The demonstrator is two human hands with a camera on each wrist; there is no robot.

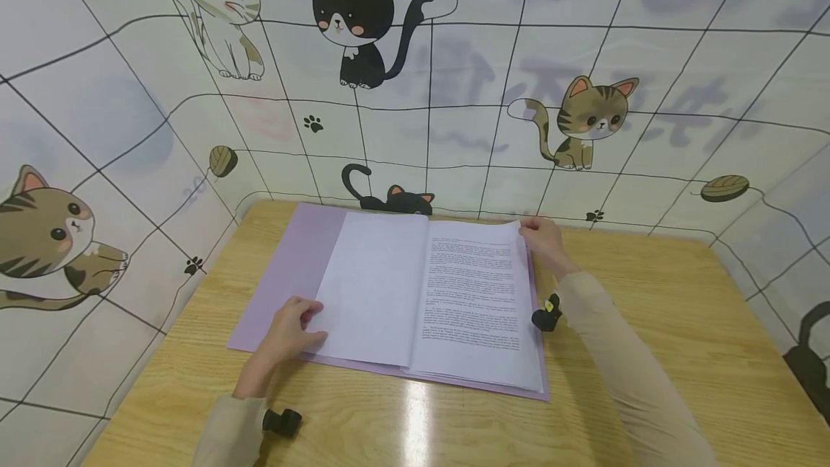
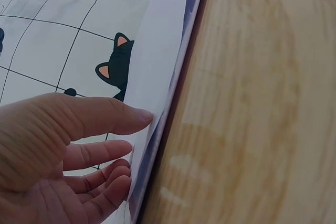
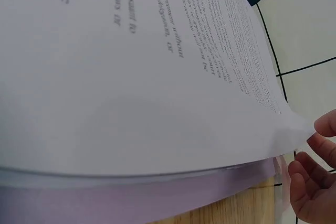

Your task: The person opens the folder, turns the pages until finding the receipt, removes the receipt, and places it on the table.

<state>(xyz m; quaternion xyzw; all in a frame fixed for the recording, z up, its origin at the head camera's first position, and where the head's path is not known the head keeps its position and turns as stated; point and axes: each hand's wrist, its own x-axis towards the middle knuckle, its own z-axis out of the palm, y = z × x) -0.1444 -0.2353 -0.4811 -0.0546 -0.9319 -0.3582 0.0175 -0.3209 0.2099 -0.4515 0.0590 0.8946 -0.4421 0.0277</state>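
1 purple folder (image 1: pixel 292 265), spread on 1 wood bench (image 1: pixel 668 308), w/ 2 facing pp. on top: 1 blank L page (image 1: pixel 369 287), 1 printed R page (image 1: pixel 476 294). 2 hands: L hand (image 1: pixel 293 328), fingers loose, thumb apart, at blank pg.'s outer edge; R hand (image 1: pixel 545 238) pinching printed pg.'s top R corner. Also 2 blk wrist devices (image 1: pixel 282 422), 1 per arm, & 1 wall (image 1: pixel 467 186) w/ 2 yarn balls (image 1: pixel 223 161), 3 paw prints (image 1: pixel 313 123).

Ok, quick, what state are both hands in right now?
Left hand: open, at the edge of the left page.
Right hand: closed, pinching the right page.
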